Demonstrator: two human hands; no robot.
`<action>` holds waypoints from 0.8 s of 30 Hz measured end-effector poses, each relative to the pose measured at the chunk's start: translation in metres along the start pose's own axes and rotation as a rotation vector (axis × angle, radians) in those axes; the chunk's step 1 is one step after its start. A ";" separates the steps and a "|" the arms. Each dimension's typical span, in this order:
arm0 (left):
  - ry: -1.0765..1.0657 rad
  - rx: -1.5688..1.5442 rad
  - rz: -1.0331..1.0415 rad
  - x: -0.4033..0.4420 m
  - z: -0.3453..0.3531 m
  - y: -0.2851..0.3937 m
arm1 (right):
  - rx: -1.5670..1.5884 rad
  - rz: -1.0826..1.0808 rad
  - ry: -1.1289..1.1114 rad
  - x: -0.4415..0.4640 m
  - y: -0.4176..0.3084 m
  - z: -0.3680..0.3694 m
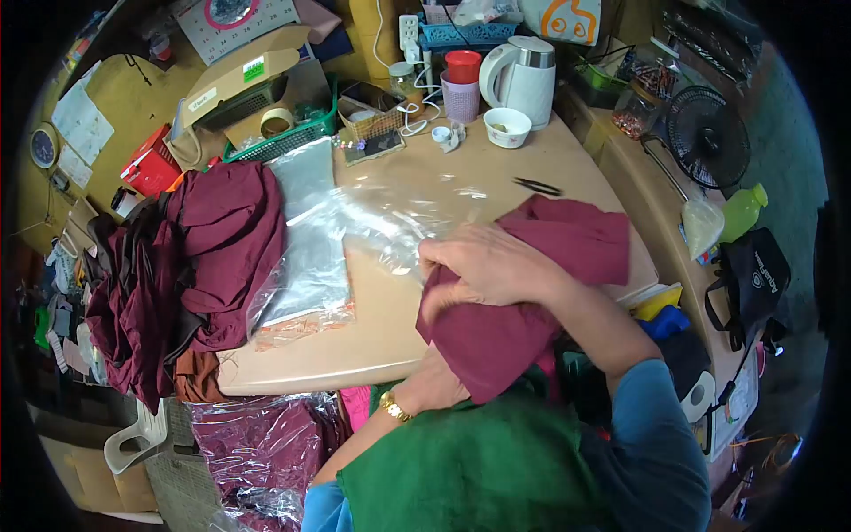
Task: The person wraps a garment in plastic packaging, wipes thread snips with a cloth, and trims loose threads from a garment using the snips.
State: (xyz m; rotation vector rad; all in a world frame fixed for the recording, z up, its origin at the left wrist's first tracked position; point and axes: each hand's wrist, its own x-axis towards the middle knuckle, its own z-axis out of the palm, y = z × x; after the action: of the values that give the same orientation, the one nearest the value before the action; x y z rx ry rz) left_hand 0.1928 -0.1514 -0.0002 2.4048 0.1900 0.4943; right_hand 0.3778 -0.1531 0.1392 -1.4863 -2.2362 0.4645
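Observation:
A maroon cloth (496, 341) lies bunched over the table's front edge, with part of it spread to the right. On top of it, my right hand (483, 266) has bent fingers near a clear plastic bag (390, 217); whether they pinch the bag or the cloth is unclear. My left hand (434, 381), below a gold watch, reaches under the cloth's lower edge, its fingers hidden. A stack of clear plastic bags (310, 257) lies to the left, beside a heap of maroon garments (226, 239).
Black snips (538, 186) lie beyond the cloth. A white kettle (523, 80), a bowl (507, 129) and a green basket (284, 133) stand at the back of the table (390, 341). Plastic-wrapped maroon cloth (266, 452) sits below the front edge.

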 end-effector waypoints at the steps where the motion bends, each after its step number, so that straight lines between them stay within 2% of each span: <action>1: -0.169 -0.024 0.024 -0.008 -0.005 0.000 | -0.001 -0.007 -0.001 0.006 0.014 0.001; 2: -0.162 -0.020 0.022 -0.018 -0.013 0.001 | 0.162 -0.132 -0.165 0.010 0.040 0.008; 3: 0.011 -0.053 -0.187 -0.032 -0.026 0.002 | 0.321 -0.258 -0.330 0.013 0.061 0.014; 4: 0.186 -0.088 -0.395 -0.047 -0.038 -0.001 | 0.315 -0.268 -0.333 0.013 0.073 0.018; 6: 0.582 -0.385 -0.564 -0.083 -0.058 -0.022 | 0.349 0.029 -0.545 0.014 0.090 0.027; 7: 0.722 -0.334 -0.593 -0.099 -0.070 -0.026 | 0.345 0.024 -0.551 0.014 0.091 0.032; 8: 0.856 -0.281 -0.620 -0.118 -0.084 -0.031 | 0.231 0.074 -0.435 0.012 0.090 0.039; 9: 0.845 -0.056 -0.615 -0.155 -0.091 -0.052 | 0.120 0.125 -0.317 0.011 0.090 0.046; 10: 0.827 0.167 -0.605 -0.182 -0.094 -0.070 | 0.124 0.127 -0.319 0.011 0.090 0.051; 11: 0.826 0.167 -0.606 -0.179 -0.104 -0.061 | 0.008 0.061 -0.233 0.012 0.091 0.054; 12: 0.743 0.392 -0.564 -0.172 -0.122 -0.042 | -0.109 -0.004 -0.146 0.014 0.091 0.057; 13: 0.653 0.611 -0.514 -0.168 -0.131 -0.033 | -0.135 -0.020 -0.211 0.023 0.092 0.058; 14: 0.650 0.604 -0.505 -0.171 -0.133 -0.036 | -0.198 -0.066 -0.247 0.034 0.092 0.059; 16: 0.716 -0.050 -0.668 -0.178 -0.135 -0.050 | -0.283 -0.141 -0.313 0.055 0.092 0.057; 17: 0.833 -0.454 -0.775 -0.183 -0.129 -0.059 | -0.305 -0.151 -0.356 0.068 0.096 0.061; 18: 0.861 -0.227 -0.856 -0.184 -0.127 -0.070 | -0.365 -0.205 -0.332 0.080 0.108 0.075; 19: 0.745 -0.049 -0.913 -0.190 -0.126 -0.081 | -0.317 -0.174 -0.364 0.093 0.115 0.085; 21: 0.601 0.086 -0.958 -0.210 -0.124 -0.108 | -0.224 -0.109 -0.424 0.118 0.129 0.106; 22: 0.578 0.036 -0.966 -0.215 -0.122 -0.119 | -0.231 -0.114 -0.373 0.117 0.122 0.107; 23: 0.519 0.019 -0.983 -0.175 -0.130 -0.073 | -0.200 -0.105 -0.350 0.115 0.120 0.111; 24: 0.515 0.022 -0.976 -0.169 -0.127 -0.070 | -0.168 -0.105 -0.327 0.114 0.115 0.114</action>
State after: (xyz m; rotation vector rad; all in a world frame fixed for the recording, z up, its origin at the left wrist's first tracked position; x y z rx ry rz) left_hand -0.0130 -0.0670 -0.0061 1.8387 1.4870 0.6003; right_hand 0.3709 -0.0097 0.0022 -1.4496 -2.6517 0.5291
